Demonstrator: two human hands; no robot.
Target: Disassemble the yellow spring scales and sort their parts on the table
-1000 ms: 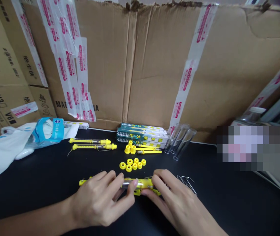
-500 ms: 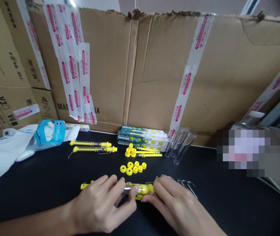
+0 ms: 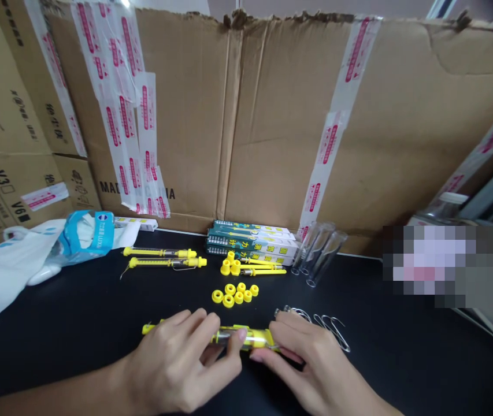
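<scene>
My left hand (image 3: 181,358) is wrapped round a clear tubular spring scale (image 3: 252,339) with yellow fittings, its thumb pressed along the tube. The scale lies sideways just above the black table. At its right end, the fingers and thumb of my right hand (image 3: 315,352) pinch the yellow cap, which they partly cover. Past my left knuckles a yellow tip (image 3: 147,329) sticks out; my fingers hide what joins it. Several wire hooks (image 3: 330,329) lie just behind and right of my right hand.
Loose yellow caps (image 3: 228,301) sit mid-table. Behind them are two yellow inner rods (image 3: 266,272), green-and-white boxes (image 3: 252,245) and clear tubes (image 3: 326,260). Two assembled spring scales (image 3: 166,263) and a tissue pack (image 3: 88,234) lie left. A cardboard wall (image 3: 285,127) stands behind.
The held scale has turned slightly: the wire that showed above its cap is gone from there, and a bit of wire now shows by my right fingertips. My right fingers have shifted slightly.
</scene>
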